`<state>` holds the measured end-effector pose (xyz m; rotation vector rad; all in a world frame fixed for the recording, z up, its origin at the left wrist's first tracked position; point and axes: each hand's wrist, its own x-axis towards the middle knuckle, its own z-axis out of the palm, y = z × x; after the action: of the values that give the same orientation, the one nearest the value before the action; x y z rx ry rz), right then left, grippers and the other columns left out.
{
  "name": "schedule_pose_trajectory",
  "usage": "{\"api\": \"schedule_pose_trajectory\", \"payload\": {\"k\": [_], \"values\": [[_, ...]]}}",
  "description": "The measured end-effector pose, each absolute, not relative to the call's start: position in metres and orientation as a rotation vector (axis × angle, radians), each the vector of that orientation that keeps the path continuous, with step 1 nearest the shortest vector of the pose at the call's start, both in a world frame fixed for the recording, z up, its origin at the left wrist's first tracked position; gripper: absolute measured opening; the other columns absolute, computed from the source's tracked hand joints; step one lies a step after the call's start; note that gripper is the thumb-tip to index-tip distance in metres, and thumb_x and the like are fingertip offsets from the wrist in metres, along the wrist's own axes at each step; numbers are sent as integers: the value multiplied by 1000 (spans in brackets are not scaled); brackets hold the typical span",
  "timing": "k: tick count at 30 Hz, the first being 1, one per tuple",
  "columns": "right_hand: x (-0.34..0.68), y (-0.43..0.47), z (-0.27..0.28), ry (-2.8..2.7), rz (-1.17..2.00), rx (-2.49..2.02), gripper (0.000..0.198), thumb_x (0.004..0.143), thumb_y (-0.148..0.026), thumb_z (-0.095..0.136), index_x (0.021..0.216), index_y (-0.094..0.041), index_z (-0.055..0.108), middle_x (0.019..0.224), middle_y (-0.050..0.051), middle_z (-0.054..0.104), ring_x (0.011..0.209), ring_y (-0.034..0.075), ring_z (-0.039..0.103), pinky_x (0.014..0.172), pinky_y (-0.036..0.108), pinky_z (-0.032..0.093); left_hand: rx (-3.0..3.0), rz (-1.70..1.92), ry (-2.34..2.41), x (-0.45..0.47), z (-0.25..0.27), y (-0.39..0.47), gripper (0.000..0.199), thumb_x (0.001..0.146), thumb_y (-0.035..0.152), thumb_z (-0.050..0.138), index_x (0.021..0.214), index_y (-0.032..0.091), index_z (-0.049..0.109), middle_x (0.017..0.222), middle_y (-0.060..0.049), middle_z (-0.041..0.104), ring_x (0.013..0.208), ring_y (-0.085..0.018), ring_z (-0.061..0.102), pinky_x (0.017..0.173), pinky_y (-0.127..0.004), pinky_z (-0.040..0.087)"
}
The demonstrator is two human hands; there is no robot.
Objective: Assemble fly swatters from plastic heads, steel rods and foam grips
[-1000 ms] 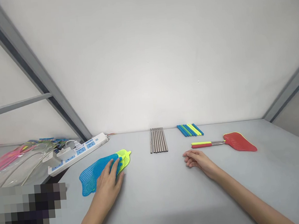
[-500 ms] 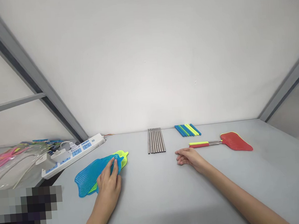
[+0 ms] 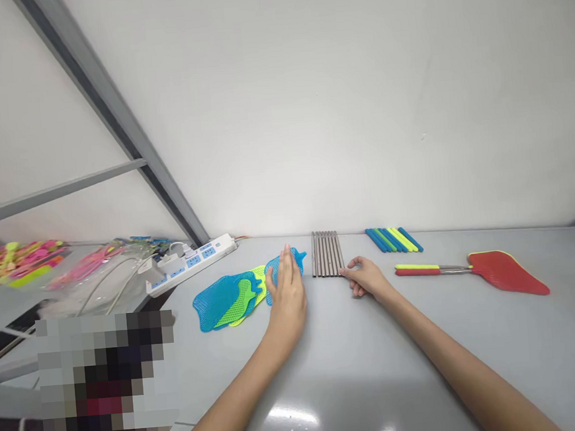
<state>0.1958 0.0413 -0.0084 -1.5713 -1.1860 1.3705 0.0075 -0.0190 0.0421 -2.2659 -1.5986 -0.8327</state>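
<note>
My left hand (image 3: pixel 288 292) lies over a blue fly swatter head (image 3: pixel 297 257), fingers stretched out and thumb apart. This head is right beside a pile of swatter heads, where a blue one (image 3: pixel 214 301), a green one (image 3: pixel 239 304) and a yellow one (image 3: pixel 262 290) overlap. My right hand (image 3: pixel 369 278) has curled fingers, with the fingertips pinched at the near end of the rightmost metal tube (image 3: pixel 340 254). Several more metal tubes (image 3: pixel 323 256) lie side by side to its left. The contact at the fingertips is small and hard to see.
Coloured handle sleeves (image 3: pixel 394 240) lie in a row at the back. Swatters with a red head (image 3: pixel 506 272) are stacked at the right. A white power strip (image 3: pixel 192 266) stands at the left, beside bagged pink pieces (image 3: pixel 85 264). A wall (image 3: pixel 319 107) closes the back.
My left hand has slid a blue swatter head rightward off the pile, uncovering the green one. My right hand has moved to the tubes. The view has shifted left.
</note>
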Motion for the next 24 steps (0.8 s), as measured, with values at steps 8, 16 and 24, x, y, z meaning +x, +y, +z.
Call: {"api": "schedule_pose_trajectory", "payload": {"k": [8,16,24], "values": [[197,40,-5,-1209,1362,-1589,30,67,-29,54,91,-17,41,39,-5,49,27,10,44,24,15,30,-2316,-1150,-1496,15,31,3,60,75,-1,24,130,17,8,136,-11,15,123,-19,13,97,-43,16],[198,40,-6,-1161,1282,-1637,44,67,-28,52,108,-20,39,37,-7,47,23,6,36,23,13,19,-2349,-1311,-1336,2,31,3,57,79,4,25,130,22,9,135,-3,19,122,-18,19,99,-39,20],[201,37,-2,-1090,1277,-1594,40,66,-21,51,105,-17,42,36,-6,48,24,7,39,23,13,22,-2354,-1343,-1288,1,33,1,61,76,1,25,130,25,11,132,-1,27,121,-18,21,99,-41,21]]}}
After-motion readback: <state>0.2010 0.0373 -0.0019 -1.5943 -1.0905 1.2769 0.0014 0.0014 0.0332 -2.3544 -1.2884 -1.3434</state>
